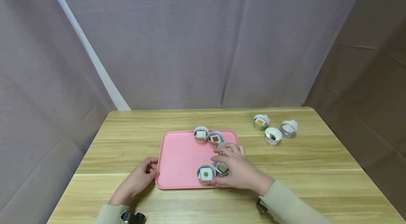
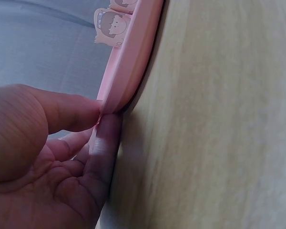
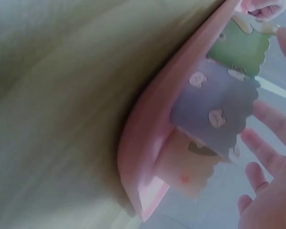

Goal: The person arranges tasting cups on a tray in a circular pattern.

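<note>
At the left rim of the pink tray [image 1: 177, 157], my left hand [image 1: 141, 177] pinches the edge; in the left wrist view the thumb [image 2: 74, 112] lies on the rim with a finger beneath it. My right hand [image 1: 238, 171] hovers over the tray's right side, fingers spread and relaxed around the paper cups there. Closest to its thumb is a cup holding a white square with a green dot [image 1: 206, 174]. Beside that stands a grey-blue cup [image 3: 214, 105], partly under the hand. Another cup [image 1: 221, 144] is mostly hidden by the fingers.
Two more cups stand at the tray's back edge, one with a white piece [image 1: 201, 134], one with a red-centred piece [image 1: 215, 139]. On the wooden table [image 1: 127, 143] at the back right are an orange-topped cup [image 1: 261, 122], a white cup [image 1: 272, 136] and a grey cup [image 1: 288, 128].
</note>
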{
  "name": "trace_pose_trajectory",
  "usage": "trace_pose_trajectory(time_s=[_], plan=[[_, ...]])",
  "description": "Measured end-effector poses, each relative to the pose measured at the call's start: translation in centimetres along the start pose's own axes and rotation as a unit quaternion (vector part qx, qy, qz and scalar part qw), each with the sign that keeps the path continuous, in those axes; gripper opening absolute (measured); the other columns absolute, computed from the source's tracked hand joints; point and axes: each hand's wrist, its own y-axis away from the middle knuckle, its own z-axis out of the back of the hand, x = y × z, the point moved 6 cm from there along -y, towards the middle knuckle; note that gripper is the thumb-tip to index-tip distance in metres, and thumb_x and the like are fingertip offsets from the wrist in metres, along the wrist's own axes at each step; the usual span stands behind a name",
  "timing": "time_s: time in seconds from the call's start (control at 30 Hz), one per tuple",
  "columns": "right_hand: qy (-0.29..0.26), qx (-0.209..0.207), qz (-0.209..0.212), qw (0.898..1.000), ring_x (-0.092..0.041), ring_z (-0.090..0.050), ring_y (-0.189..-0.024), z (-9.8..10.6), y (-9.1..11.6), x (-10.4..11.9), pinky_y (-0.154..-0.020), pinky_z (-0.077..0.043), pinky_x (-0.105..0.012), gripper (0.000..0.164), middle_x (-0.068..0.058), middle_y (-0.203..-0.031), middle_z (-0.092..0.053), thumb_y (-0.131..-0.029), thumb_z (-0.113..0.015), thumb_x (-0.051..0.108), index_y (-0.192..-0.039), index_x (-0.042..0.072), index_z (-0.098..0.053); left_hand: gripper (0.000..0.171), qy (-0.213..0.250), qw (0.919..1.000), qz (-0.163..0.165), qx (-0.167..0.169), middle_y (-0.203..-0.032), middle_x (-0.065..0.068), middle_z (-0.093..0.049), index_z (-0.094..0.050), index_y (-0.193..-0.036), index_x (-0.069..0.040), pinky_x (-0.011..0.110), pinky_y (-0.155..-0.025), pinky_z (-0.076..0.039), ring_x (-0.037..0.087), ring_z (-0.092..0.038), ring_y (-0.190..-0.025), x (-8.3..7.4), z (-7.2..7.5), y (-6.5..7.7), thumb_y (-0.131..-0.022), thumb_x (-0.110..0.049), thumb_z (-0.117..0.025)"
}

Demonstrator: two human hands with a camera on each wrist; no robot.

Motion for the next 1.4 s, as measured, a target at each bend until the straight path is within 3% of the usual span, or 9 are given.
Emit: trace_pose_trajectory(time_s=[0.23, 0.47, 0.63, 0.77, 0.9, 1.0, 1.13, 1.3, 1.4], plan=[[0.014, 0.005, 0.014, 1.000, -0.016, -0.028, -0.127, -0.6, -0.2, 0.3, -0.102, -0.020, -0.047, 0.057, 0.001, -0.137, -0.048, -0.070, -0.074, 0.064, -0.111, 0.025, -0.072, 0.035, 0.007, 0.9999, -0.009, 0.003, -0.091, 0.010, -0.055, -0.055, -0.121, 0.005, 0.022, -0.063, -0.044, 0.019, -0.051, -0.080, 0.0, -0.1, 0.0, -0.087, 0.009, -0.059], [0.011, 0.005, 0.012, 1.000, -0.018, -0.029, -0.127, -0.9, -0.3, 0.4, -0.103, -0.020, -0.047, 0.058, 0.001, -0.137, -0.049, -0.071, -0.071, 0.067, -0.111, 0.025, -0.071, 0.035, 0.010, 0.9999, -0.005, -0.006, -0.091, 0.010, -0.054, -0.056, -0.121, 0.004, 0.021, -0.062, -0.043, 0.019, -0.050, -0.080, 0.2, 0.1, 0.1, -0.086, 0.009, -0.061], [-0.070, -0.006, -0.016, 0.997, -0.017, -0.032, -0.128, -0.3, -0.1, -0.1, -0.103, -0.026, -0.050, 0.066, 0.005, -0.137, -0.048, -0.073, -0.070, 0.066, -0.124, 0.024, -0.064, 0.035, 0.010, 0.9999, -0.007, -0.009, -0.091, 0.010, -0.054, -0.056, -0.121, 0.005, 0.021, -0.062, -0.042, 0.020, -0.050, -0.080, 0.1, 0.1, 0.2, -0.086, 0.009, -0.062], [-0.158, -0.059, -0.069, 0.983, -0.021, -0.044, -0.122, 1.3, 0.5, -2.1, -0.098, -0.037, -0.053, 0.065, 0.004, -0.133, -0.052, -0.077, -0.072, 0.058, -0.132, 0.028, -0.055, 0.035, 0.012, 0.9999, -0.010, -0.001, -0.091, 0.011, -0.054, -0.056, -0.121, 0.005, 0.021, -0.062, -0.043, 0.020, -0.050, -0.080, -0.2, 0.0, 0.3, -0.086, 0.009, -0.061], [-0.224, -0.135, -0.136, 0.956, -0.029, -0.055, -0.107, 3.7, 1.7, -5.8, -0.089, -0.045, -0.048, 0.058, -0.001, -0.121, -0.059, -0.082, -0.075, 0.042, -0.131, 0.018, -0.054, 0.036, 0.019, 0.9996, -0.019, 0.008, -0.090, 0.011, -0.054, -0.054, -0.122, 0.006, 0.021, -0.063, -0.043, 0.019, -0.050, -0.080, -0.2, 0.0, 0.3, -0.087, 0.009, -0.060], [-0.266, -0.196, -0.196, 0.923, -0.025, -0.056, -0.100, 5.3, 3.5, -9.3, -0.085, -0.048, -0.032, 0.052, -0.008, -0.116, -0.059, -0.086, -0.073, 0.029, -0.128, 0.005, -0.053, 0.037, 0.020, 0.9996, -0.019, 0.009, -0.091, 0.011, -0.054, -0.054, -0.122, 0.006, 0.022, -0.063, -0.044, 0.020, -0.051, -0.080, -0.1, -0.1, 0.2, -0.086, 0.009, -0.060], [-0.279, -0.255, -0.300, 0.876, -0.012, -0.053, -0.093, 6.5, 6.5, -13.7, -0.075, -0.046, -0.015, 0.054, -0.011, -0.112, -0.057, -0.091, -0.067, 0.033, -0.128, -0.002, -0.049, 0.035, 0.012, 0.9997, -0.020, 0.008, -0.091, 0.011, -0.054, -0.054, -0.121, 0.006, 0.022, -0.063, -0.043, 0.019, -0.050, -0.080, -0.1, -0.1, 0.2, -0.086, 0.009, -0.060], [-0.305, -0.299, -0.399, 0.811, -0.007, -0.051, -0.089, 7.0, 9.6, -17.0, -0.071, -0.045, -0.016, 0.059, -0.001, -0.106, -0.054, -0.089, -0.067, 0.041, -0.127, 0.001, -0.045, 0.035, 0.012, 0.9995, -0.028, 0.012, -0.090, 0.012, -0.054, -0.054, -0.120, 0.007, 0.021, -0.064, -0.043, 0.018, -0.050, -0.078, -0.2, 0.0, 0.2, -0.086, 0.010, -0.059], [-0.336, -0.287, -0.428, 0.789, -0.010, -0.051, -0.090, 6.6, 10.5, -18.2, -0.072, -0.047, -0.021, 0.068, -0.002, -0.110, -0.050, -0.088, -0.066, 0.046, -0.132, 0.001, -0.039, 0.035, 0.011, 0.9994, -0.032, 0.013, -0.090, 0.012, -0.054, -0.054, -0.120, 0.008, 0.021, -0.065, -0.044, 0.017, -0.051, -0.079, -0.2, 0.0, 0.2, -0.085, 0.009, -0.059]])
